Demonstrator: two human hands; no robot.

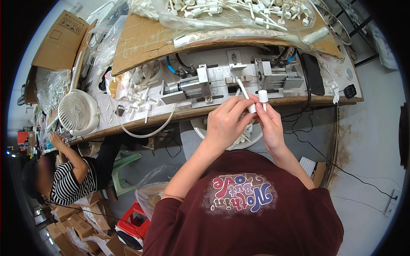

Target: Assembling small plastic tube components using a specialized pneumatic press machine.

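Both my hands are raised just in front of the bench edge, close together. My left hand [225, 123] pinches a white plastic cap with a long thin tube [242, 88], its tube pointing up and away toward the bench. My right hand [272, 129] has its fingers closed on a second white cap with a stem [263, 96], held cap end up. Beyond them lies a metal fixture with a small centre block [238, 79], between a left pneumatic cylinder unit [188, 88] and a right cylinder unit [275, 76]. Below my hands, a white round basket [232, 146] is partly hidden.
A cardboard sheet [141, 42] above the fixture bears a heap of white capped tubes [265, 13]. More white parts [139, 100] lie left, near a white fan [78, 112]. A black phone-like slab [312, 73] lies right. A co-worker [70, 177] sits at far left.
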